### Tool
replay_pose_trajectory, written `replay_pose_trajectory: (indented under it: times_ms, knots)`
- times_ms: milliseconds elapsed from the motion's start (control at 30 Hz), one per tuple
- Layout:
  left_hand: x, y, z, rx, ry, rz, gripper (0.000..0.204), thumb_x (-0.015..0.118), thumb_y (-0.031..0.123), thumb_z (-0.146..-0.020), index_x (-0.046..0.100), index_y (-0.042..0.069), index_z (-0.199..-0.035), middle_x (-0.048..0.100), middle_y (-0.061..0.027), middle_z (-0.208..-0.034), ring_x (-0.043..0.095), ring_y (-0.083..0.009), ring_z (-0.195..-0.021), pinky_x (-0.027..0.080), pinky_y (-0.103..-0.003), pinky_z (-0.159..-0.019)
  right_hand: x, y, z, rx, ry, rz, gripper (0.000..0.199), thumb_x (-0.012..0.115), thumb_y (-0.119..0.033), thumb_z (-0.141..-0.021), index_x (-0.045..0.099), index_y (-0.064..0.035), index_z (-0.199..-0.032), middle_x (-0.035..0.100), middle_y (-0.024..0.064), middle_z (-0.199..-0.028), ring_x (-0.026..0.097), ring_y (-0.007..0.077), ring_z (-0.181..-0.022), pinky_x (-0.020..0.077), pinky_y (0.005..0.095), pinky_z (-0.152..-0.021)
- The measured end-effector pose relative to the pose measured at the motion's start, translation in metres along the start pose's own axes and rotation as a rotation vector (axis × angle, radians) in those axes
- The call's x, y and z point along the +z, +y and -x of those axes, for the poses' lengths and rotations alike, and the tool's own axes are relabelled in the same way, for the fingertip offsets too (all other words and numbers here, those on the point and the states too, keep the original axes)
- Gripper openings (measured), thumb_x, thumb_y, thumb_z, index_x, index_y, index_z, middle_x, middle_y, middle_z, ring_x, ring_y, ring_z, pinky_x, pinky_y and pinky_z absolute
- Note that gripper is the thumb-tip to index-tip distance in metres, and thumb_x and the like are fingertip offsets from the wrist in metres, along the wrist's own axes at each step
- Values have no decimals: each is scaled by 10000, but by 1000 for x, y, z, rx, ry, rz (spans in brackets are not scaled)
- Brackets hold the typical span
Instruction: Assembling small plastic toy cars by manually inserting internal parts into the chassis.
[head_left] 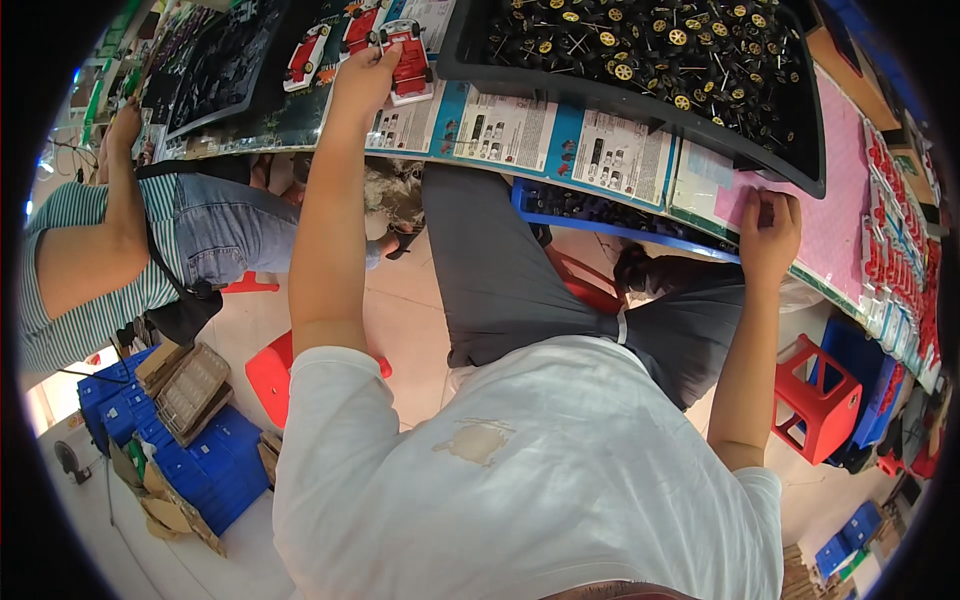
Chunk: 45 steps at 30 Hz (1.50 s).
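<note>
At the far side of the bench my left hand point(363, 82) is closed on the near left part of a toy car point(408, 68). The car shows a red underside with a white body rim and black wheels. Just beyond that hand lie two more such cars, a middle one point(360, 32) and a left one point(306, 57), also red side up. My right hand point(771, 236) rests at the bench's near edge, beside a pink mat point(825, 225). Its fingers are curled in, and whatever they may hold is hidden.
A black tray point(600, 90) of small wheels with yellow hubs and axles stands ahead. Rows of red and white car parts point(885, 230) line the right. A co-worker point(110, 230) is at the left. Red stools point(820, 400) and blue crates point(215, 465) occupy the floor.
</note>
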<state>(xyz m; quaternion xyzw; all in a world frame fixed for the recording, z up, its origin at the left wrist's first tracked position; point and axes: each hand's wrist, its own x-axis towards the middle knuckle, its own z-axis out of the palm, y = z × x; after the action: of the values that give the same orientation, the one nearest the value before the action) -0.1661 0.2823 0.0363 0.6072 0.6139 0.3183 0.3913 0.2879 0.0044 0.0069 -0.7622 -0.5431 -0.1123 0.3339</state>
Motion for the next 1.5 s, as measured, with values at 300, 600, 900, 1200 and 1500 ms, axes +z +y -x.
replay_pose_trajectory:
  times_ms: [300,600,900,1200,1500]
  knots:
    - [-1,-4,24,31,290,-324,873,706,640,-785,607,-132,-1181,700,-260,-1013,686,-322,-982,509,-378,-875,0,3,1,37,-23,-5,129,701,-148,-860,658,-27,-851,620,94,-856,626,259,-723,499,362,-652]
    - [19,-12,29,331,561,-555,731,869,429,-651,633,-122,-1070,689,-251,-969,680,-364,-920,533,-407,-821,2,-1,1,39,-24,53,128,687,-164,-868,663,-38,-864,632,91,-890,644,262,-732,510,359,-667]
    - [6,-25,-15,309,643,-551,695,865,406,-657,627,-111,-1056,690,-242,-924,687,-363,-870,535,-410,-812,3,2,3,48,-11,46,118,689,-158,-857,655,-45,-850,622,78,-857,634,261,-730,500,373,-655]
    - [-16,-53,-35,454,758,-718,724,852,466,-679,610,-95,-1067,655,-261,-953,636,-420,-940,503,-465,-858,-7,6,3,94,-21,-105,71,691,-82,-841,658,-20,-850,616,112,-832,619,273,-719,490,367,-642]
    - [33,-47,92,333,447,-312,574,748,314,-873,537,-59,-1256,618,-121,-1061,604,-183,-810,501,-314,-709,-119,120,16,234,196,354,306,748,-119,-797,645,-18,-1067,621,168,-1038,608,329,-944,495,411,-851]
